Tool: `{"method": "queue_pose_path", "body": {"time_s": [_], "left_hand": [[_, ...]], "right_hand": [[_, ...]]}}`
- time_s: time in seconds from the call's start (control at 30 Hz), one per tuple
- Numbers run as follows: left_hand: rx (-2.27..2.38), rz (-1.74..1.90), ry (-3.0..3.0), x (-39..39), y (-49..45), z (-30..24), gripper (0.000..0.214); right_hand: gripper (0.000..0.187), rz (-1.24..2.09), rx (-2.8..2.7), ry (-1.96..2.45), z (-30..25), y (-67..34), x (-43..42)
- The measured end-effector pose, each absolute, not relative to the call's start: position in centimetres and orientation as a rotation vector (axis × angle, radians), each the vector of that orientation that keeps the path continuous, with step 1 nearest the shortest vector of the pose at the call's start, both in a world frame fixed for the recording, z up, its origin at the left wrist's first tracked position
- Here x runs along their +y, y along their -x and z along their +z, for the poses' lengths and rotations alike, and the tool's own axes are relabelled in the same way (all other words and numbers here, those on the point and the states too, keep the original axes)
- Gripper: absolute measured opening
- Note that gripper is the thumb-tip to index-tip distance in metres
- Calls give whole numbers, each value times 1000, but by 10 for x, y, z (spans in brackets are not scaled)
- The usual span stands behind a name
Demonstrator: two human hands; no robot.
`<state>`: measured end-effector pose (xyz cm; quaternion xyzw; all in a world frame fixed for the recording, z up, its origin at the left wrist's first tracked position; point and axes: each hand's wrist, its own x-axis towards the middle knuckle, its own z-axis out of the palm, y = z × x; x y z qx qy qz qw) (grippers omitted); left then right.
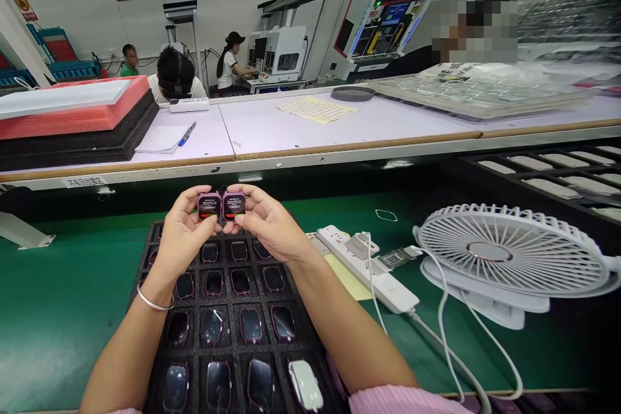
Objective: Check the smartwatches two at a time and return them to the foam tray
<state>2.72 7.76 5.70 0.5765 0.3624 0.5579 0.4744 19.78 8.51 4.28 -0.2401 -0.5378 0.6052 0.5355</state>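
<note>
My left hand [182,233] grips one purple-framed smartwatch [209,204] by its edges, thumb at the lower side. A second, matching smartwatch [234,204] is pinched in my right hand [266,223]. The two watches are side by side, their screens lit with small white text and a red strip. Beneath my hands lies a black foam tray [191,343] with rows of pockets. Several dark-screened watch bodies [251,325] sit in those pockets. One pocket at the near right holds a white-faced piece [305,386].
Right of the tray, a white power strip [369,272] with plugs and cables lies beside a white fan [504,252]. A raised shelf [262,136] crosses ahead, carrying foam sheets [121,103], a pen [187,134] and stacked plastic trays [466,94]. Other people are beyond it.
</note>
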Motion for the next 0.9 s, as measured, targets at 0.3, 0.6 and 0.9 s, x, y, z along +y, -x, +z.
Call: {"method": "queue_pose_path", "body": {"time_s": [0.3, 0.6, 0.9], "left_hand": [[830, 1353, -1395, 77, -27, 55, 44], [835, 1344, -1334, 74, -30, 56, 33], [786, 1338, -1281, 75, -26, 56, 37]], "right_hand": [[43, 1423, -1247, 595, 45, -198, 83], [32, 1352, -1224, 651, 44, -194, 83], [36, 1367, -1232, 610, 44, -193, 83]]}}
